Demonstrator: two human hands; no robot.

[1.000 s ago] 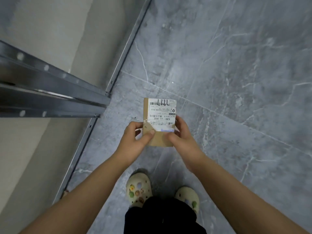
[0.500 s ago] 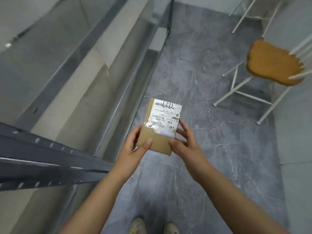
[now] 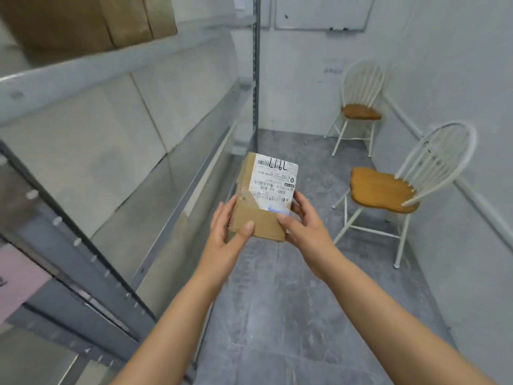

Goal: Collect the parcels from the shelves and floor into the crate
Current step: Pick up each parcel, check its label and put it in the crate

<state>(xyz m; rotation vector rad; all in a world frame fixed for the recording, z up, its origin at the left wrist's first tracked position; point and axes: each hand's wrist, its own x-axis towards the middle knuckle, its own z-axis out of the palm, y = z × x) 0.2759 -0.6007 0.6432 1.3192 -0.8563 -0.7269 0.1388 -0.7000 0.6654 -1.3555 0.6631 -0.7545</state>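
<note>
parcel held in both hands beside the shelving

you have the small brown cardboard parcel (image 3: pixel 261 215) in the centre of the frame, held up over the grey marbled floor (image 3: pixel 291 315). your left hand (image 3: pixel 224 234) grips its lower left side, with the thumb laid across the front face near the bottom edge. your right hand (image 3: pixel 302 223) grips the lower right side, thumb pressing on the front close to the bottom corner of the label, fingers wrapped behind. both hands are closed on the parcel.

a white shipping label (image 3: pixel 273 183) covers the upper part of the front face; it carries barcodes, printed text and a handwritten mark along its top, and it reads upside down from your position. a blue smudge sits at the label's lower edge, possibly ink, though the view is too soft to tell.

the metal shelving (image 3: pixel 116 59) fills the left half of the frame, its grey uprights running from lower left toward the centre. large brown cardboard boxes (image 3: pixel 91 20) sit on the upper shelf in the upper left corner. a pale pink item (image 3: pixel 16 282) shows at the left edge, partly cut off.

on the right stand two white spindle-back chairs with wooden seats: the near chair (image 3: pixel 385 190) just right of the parcel, the far chair (image 3: pixel 361 111) against the back wall in the upper right.
</note>
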